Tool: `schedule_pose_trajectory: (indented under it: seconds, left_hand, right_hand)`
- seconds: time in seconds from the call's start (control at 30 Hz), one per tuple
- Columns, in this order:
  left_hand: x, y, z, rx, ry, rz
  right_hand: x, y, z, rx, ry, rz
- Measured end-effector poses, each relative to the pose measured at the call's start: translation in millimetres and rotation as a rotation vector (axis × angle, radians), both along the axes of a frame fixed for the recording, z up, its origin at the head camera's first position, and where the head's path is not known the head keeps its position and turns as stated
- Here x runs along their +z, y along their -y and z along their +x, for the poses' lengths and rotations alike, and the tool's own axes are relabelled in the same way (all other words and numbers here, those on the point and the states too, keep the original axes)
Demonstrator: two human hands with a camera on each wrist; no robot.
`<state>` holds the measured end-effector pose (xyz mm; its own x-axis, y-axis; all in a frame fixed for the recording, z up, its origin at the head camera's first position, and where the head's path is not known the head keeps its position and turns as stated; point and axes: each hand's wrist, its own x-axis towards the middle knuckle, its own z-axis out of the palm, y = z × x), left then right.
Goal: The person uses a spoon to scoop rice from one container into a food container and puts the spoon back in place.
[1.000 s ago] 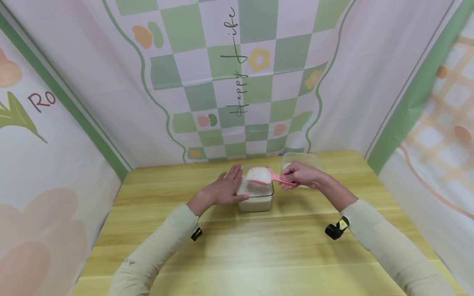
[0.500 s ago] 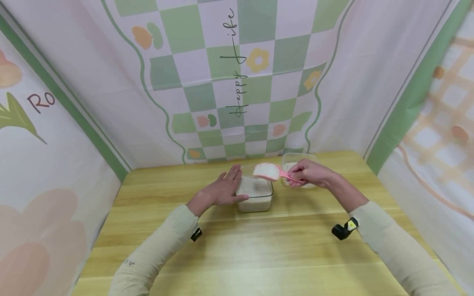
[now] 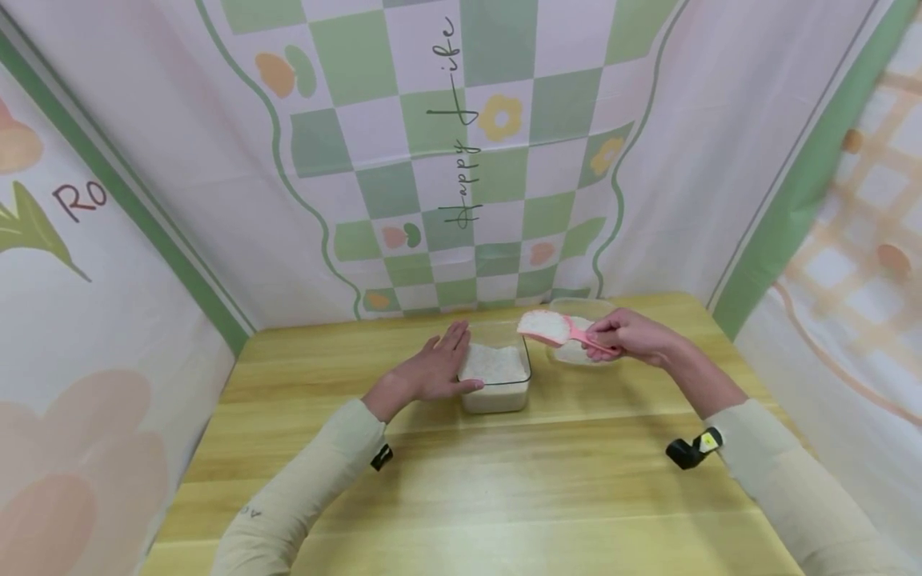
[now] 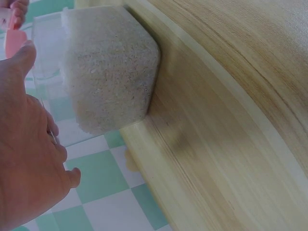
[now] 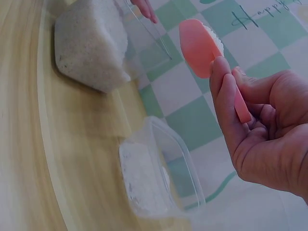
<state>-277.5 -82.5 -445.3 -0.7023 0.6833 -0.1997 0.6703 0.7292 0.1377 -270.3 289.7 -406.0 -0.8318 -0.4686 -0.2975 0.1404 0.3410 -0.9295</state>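
Note:
A pink scoop (image 5: 195,50) heaped with white rice (image 3: 545,323) is pinched by its handle in my right hand (image 3: 634,334). It hangs in the air over the gap between two clear containers, its handle end above the right one. My left hand (image 3: 426,372) rests on the left side of the larger glass container (image 3: 495,398), fingers stretched along the rim and thumb across the front corner. Rice fills much of that container, as the left wrist view shows through its wall. The smaller plastic container (image 5: 185,151) holds white grains too, partly hidden by the scoop and right hand in the head view.
Both containers stand near the back edge of a wooden table (image 3: 461,488). Behind them hangs a green-and-white checked cloth (image 3: 497,172), close to the table's edge. Cloth walls close off the left and right sides.
My right hand has carried the loaded scoop rightward, from above the glass container to beyond its right rim, toward the plastic one. My left hand has stayed put.

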Motion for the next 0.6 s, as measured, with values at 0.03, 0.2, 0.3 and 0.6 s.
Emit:
schedule_pose_trajectory:
  seconds: [0.03,0.2,0.3,0.6]
  left_hand:
    - [0.2,0.1,0.1,0.001,0.002,0.000]
    - [1.5,0.5,-0.1,-0.001,0.010,0.005]
    - [0.9,0.8,-0.5,-0.004,0.006,0.008]
    - [-0.3,1.8,-0.2,-0.001,0.015,0.009]
  right_hand:
    - [0.0,-2.5,0.3,-0.006,-0.002,0.003]
    - [-0.6,-14.6,1.6,-0.047,-0.015,0.036]
    - [-1.4,-21.6,1.7,-0.067,-0.013,0.047]
    - [-8.9,-40.7,-0.9,-0.102,-0.004,0.064]
